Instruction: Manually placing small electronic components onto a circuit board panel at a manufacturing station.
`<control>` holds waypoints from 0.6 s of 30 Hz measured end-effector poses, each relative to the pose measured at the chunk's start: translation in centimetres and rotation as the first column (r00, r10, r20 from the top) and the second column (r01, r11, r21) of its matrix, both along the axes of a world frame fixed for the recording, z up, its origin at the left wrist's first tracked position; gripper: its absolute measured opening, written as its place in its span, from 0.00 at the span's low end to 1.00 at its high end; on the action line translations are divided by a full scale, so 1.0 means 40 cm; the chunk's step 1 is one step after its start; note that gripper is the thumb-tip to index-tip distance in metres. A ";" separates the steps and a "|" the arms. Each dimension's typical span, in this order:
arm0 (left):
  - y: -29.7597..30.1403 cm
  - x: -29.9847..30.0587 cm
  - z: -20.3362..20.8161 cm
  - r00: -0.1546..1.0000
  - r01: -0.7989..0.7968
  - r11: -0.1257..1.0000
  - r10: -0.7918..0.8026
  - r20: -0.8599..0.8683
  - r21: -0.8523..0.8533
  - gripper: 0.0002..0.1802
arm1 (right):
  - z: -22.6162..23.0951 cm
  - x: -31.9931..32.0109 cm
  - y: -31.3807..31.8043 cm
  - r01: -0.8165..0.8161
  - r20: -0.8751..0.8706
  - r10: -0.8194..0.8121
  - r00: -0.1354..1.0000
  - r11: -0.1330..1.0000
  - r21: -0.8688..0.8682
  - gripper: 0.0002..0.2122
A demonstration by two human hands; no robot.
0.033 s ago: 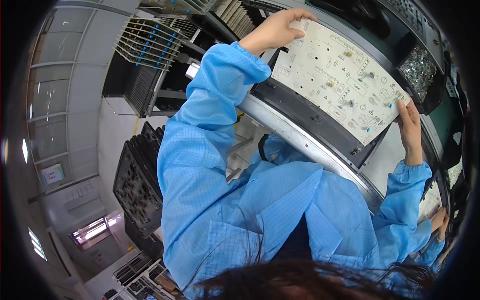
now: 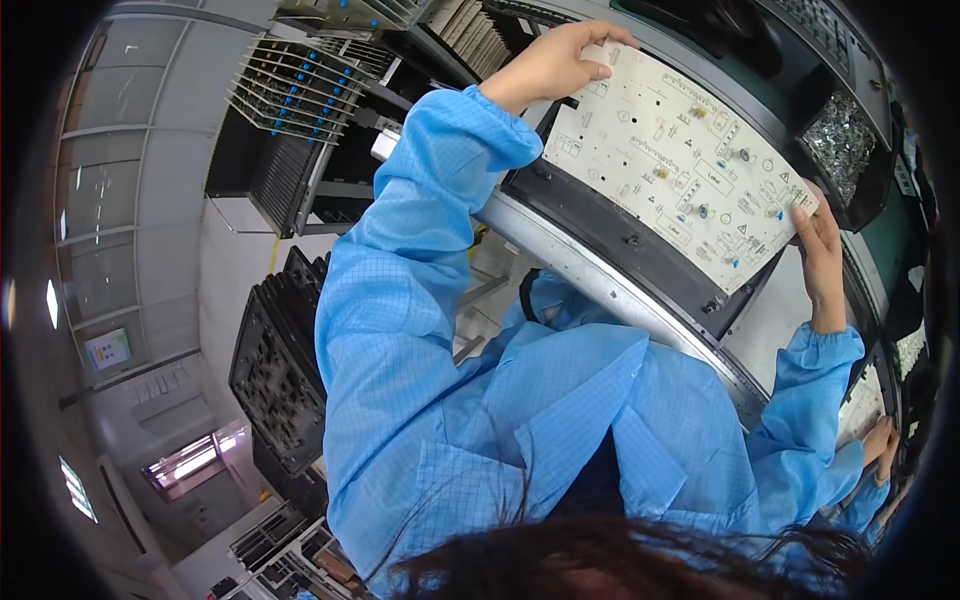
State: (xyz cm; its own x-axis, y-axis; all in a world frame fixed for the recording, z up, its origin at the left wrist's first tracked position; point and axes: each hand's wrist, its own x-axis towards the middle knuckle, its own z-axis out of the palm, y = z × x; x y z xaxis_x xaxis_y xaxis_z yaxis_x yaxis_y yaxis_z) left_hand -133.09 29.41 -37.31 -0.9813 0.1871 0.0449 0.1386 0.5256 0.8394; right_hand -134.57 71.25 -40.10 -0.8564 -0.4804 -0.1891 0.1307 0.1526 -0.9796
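A large cream-white circuit board (image 2: 640, 150), printed with dark symbols and outlines, stretches between my two hands. A few small parts, some of them blue, stand on its right half. My left hand (image 2: 562, 66) grips the far left corner, thumb on top and fingers curled at the edge. At the right end, my right hand (image 2: 822, 250) pinches the board's edge with the thumb on its face. Beneath the board is a black carrier frame (image 2: 590, 205) on a metal rail (image 2: 600, 283); the board hides much of the frame, so contact between them I cannot tell.
Beyond the board's right end is a black bin (image 2: 843, 150) of small shiny parts. Racks of upright boards (image 2: 300, 85) stand at the far left, dark stacked trays (image 2: 280, 360) lower left. Another person's hand (image 2: 880, 440) shows at the right edge, near another pale board (image 2: 860, 405).
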 end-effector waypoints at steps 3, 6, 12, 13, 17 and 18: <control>-0.004 -0.018 -0.039 1.000 -0.004 1.000 0.004 0.028 0.006 0.22 | -0.029 -0.011 -0.021 -0.057 -0.131 0.055 0.990 0.998 -0.014 0.16; -0.015 -0.034 -0.070 0.997 0.014 0.997 -0.019 0.070 0.072 0.22 | -0.031 -0.012 -0.018 0.010 -0.142 0.001 0.990 0.997 0.073 0.15; -0.004 -0.049 -0.071 0.988 0.062 0.997 -0.069 0.139 0.052 0.23 | -0.050 -0.023 -0.015 0.080 -0.185 -0.057 0.981 0.990 0.120 0.17; -0.003 -0.052 -0.060 0.979 0.072 0.997 -0.075 0.191 0.024 0.23 | -0.068 -0.018 -0.010 0.104 -0.245 -0.062 0.967 0.981 0.163 0.18; -0.027 -0.069 -0.093 0.964 0.173 0.913 -0.234 -0.128 -0.370 0.24 | -0.032 0.011 -0.029 0.324 -0.663 0.097 0.742 0.814 0.482 0.20; -0.031 -0.060 -0.104 0.955 0.131 0.909 -0.223 -0.196 -0.395 0.25 | -0.035 0.012 -0.039 0.342 -0.720 0.176 0.671 0.789 0.511 0.20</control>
State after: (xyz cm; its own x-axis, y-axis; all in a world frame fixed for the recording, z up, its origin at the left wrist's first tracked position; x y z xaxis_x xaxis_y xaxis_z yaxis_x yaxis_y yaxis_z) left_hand -135.47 28.15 -41.47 -0.9008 0.4043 0.1585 0.4244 0.7423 0.5186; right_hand -134.08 69.71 -41.48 -0.8632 -0.4182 0.2829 -0.5049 0.7200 -0.4761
